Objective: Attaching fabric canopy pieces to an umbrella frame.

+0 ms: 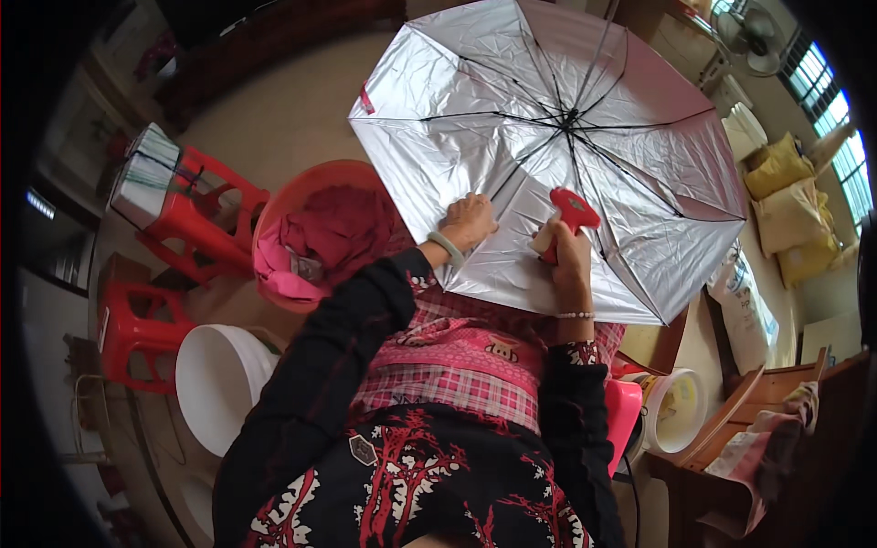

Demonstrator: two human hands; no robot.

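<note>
An open umbrella [649,173] lies inside-up before me, its silver lining and black ribs showing. At its near left part, my left hand [468,224] closes over the silver cloth beside a rib, fingers bent; the fingertips are partly hidden. My right hand [573,256] grips a red handheld tool [577,211] with a wide flat head and a pale part at its side. The tool is just over the near canopy panels. Its exact kind is not clear. A pink patterned cloth [457,365] covers my lap under the umbrella's near edge.
A red basin [274,219] of pink and dark-red cloth [338,228] stands at the left. Red stools [137,333] and a white bucket [219,388] are farther left. To the right are another white bucket [681,411], a wooden chair [731,429] and several sacks [790,215].
</note>
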